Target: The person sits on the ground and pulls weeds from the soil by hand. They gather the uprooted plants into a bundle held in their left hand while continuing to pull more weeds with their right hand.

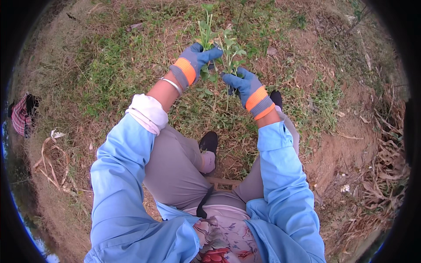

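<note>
Left bunch [205, 31]: green and leafy, and I see pale, bare stems standing up from the left hand [201, 61], which grips it.
Right sprig [233, 49]: broader, greyish-green leaves; I make out its lower part between the fingertips of the right hand [244, 85].
Pose: both roughly upright in my view, side by side, held over the ground.
Gap: leaves so close that I can't tell whether they touch.

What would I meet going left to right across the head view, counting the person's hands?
Red checkered cloth, curled dry leaves, left gloved hand, right gloved hand, pile of dry brown leaves.
</note>
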Motion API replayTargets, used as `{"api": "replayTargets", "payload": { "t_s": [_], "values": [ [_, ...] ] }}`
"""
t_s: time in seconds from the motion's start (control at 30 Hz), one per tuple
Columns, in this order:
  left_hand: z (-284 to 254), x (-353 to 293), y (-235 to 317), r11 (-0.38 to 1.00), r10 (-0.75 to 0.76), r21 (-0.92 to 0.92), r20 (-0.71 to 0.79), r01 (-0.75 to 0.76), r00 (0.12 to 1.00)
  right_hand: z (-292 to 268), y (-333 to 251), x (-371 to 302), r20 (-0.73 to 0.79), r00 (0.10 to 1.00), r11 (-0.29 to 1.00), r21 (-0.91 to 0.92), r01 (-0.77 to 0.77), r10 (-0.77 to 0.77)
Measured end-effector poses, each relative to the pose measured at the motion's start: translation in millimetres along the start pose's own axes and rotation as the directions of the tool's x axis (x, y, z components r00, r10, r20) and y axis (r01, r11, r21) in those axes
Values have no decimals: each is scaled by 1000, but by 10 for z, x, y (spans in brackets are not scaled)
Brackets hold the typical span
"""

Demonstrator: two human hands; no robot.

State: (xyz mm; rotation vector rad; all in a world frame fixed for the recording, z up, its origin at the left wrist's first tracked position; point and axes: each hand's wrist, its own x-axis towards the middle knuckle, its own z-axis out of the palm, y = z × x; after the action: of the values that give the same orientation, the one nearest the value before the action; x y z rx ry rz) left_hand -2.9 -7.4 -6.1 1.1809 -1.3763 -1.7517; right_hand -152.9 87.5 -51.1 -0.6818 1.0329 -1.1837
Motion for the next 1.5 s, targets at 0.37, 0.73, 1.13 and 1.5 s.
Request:
{"api": "replayTargets", "payload": {
  "t_s": [0.37, 0.73, 1.13, 1.5],
  "values": [
    [47, -72, 72, 998, -60, -17, 38, 61, 997, -50, 41, 63, -155, 988, 987, 158, 25, 0],
    [10, -10, -14, 999, -35, -20, 36, 35, 999, 85, 39, 35, -91, 995, 999, 11, 49, -48],
    [55, -1, -30, 993, -47, -107, 60, 54, 997, 126, 130, 71, -71, 997, 979, 204, 5, 10],
    [85, -45, -28, 989, -47, -134, 84, 58, 995, 138, 98, 26, -22, 998, 978, 201, -56, 62]
  ]
}}
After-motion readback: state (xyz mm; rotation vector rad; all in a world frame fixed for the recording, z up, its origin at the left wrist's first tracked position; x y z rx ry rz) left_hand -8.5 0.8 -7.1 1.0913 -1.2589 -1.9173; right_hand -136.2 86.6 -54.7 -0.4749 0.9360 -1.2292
